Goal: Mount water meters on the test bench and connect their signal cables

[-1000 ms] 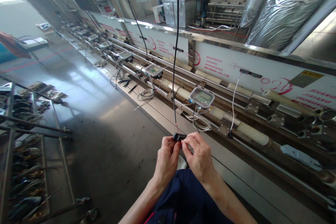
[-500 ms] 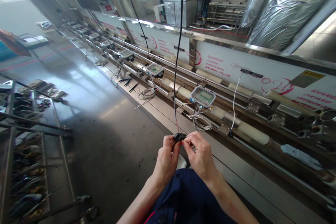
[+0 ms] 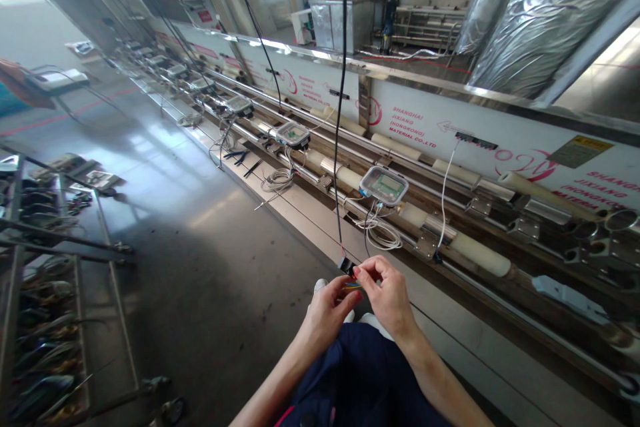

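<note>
A small black connector (image 3: 346, 265) hangs at the end of a black cable (image 3: 341, 93), thin red wire showing where the cable enters it. My right hand (image 3: 389, 293) is closed, thumb and fingertips pinching at the connector's near end, where a bit of red shows. Just below, thin coloured wires (image 3: 353, 286), yellow and blue among them, run between both hands. My left hand (image 3: 325, 310) is closed with thumb and forefinger around those wires. The fingertips hide parts of the wires and the connector's near end.
Ahead lies a clear-lidded box with a circuit board (image 3: 384, 185), with coiled grey cable (image 3: 384, 235) beside it. Metal rails and pale rollers (image 3: 480, 253) run along a printed white panel (image 3: 410, 113). Left stands a wheeled metal rack (image 3: 113, 267) of parts.
My left hand has come off the connector and moved slightly down, onto the coloured wires, which now show between the hands. The connector has tilted and sits slightly farther from my left hand.
</note>
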Motion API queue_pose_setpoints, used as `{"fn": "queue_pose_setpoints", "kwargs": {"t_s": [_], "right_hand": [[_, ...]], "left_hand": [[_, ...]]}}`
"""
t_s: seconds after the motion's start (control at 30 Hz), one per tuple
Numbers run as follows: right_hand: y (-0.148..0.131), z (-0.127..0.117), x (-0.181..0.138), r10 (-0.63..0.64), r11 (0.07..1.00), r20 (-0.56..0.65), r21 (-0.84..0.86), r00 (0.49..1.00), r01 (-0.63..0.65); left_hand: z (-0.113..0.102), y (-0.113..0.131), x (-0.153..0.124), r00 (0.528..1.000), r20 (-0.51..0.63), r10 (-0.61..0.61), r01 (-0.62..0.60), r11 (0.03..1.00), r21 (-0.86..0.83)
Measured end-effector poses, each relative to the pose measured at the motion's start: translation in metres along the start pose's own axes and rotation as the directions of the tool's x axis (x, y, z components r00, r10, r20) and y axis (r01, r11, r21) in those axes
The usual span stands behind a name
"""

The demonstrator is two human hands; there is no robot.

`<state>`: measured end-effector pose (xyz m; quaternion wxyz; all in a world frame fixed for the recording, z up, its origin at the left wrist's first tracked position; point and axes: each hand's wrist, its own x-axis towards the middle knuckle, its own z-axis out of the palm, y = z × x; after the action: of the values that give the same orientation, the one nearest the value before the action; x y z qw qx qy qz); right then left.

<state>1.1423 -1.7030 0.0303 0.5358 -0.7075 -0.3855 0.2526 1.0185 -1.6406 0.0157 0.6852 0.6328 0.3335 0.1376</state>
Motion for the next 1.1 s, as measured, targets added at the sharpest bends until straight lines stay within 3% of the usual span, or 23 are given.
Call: {"fn": "queue_pose_setpoints", "kwargs": {"t_s": [0.2, 0.27, 0.4, 0.5, 0.57, 0.67, 0.83, 0.97, 1.1], "right_hand": [[0.007, 0.000, -0.002, 0.005, 1.000, -0.045, 0.005, 0.999, -0.005], [0.011, 0.000, -0.002, 0.001, 1.000, -0.046, -0.008, 0.999, -0.001], [0.013, -0.001, -0.003, -0.055, 0.995, -0.061, -0.085, 0.997, 0.050], [0.010, -0.008, -0.007, -0.177, 0.975, -0.089, -0.150, 0.980, 0.163], [0.007, -0.014, -0.010, -0.188, 0.977, 0.008, -0.100, 0.982, 0.188], [0.008, -0.022, -0.012, -0.068, 0.997, 0.196, 0.053, 0.978, 0.059], [0.027, -0.027, -0.011, 0.109, 0.968, 0.159, 0.208, 0.981, -0.142], [0.044, -0.025, -0.014, 0.232, 0.906, 0.068, 0.348, 0.970, -0.241], [0.056, -0.020, -0.019, 0.307, 0.860, -0.027, 0.435, 0.951, -0.265]], "left_hand": [[0.002, 0.008, 0.005, 0.971, -0.001, -0.241, 0.238, 0.962, -0.136], [0.002, 0.006, 0.008, 0.965, 0.005, -0.262, 0.258, 0.949, -0.178], [0.002, 0.003, 0.010, 0.986, -0.066, -0.153, 0.142, 0.979, -0.147], [0.002, 0.009, 0.007, 0.983, -0.184, 0.014, 0.013, 0.990, 0.143], [0.001, 0.016, 0.006, 0.976, -0.176, 0.133, -0.064, 0.934, 0.352], [-0.002, 0.023, 0.012, 0.971, -0.074, 0.226, -0.158, 0.845, 0.511], [-0.002, 0.039, 0.038, 0.966, 0.073, 0.250, -0.241, 0.756, 0.608], [0.030, 0.061, 0.080, 0.942, 0.112, 0.317, -0.316, 0.717, 0.622], [0.095, 0.060, 0.134, 0.861, 0.347, 0.371, -0.506, 0.685, 0.524]]}}
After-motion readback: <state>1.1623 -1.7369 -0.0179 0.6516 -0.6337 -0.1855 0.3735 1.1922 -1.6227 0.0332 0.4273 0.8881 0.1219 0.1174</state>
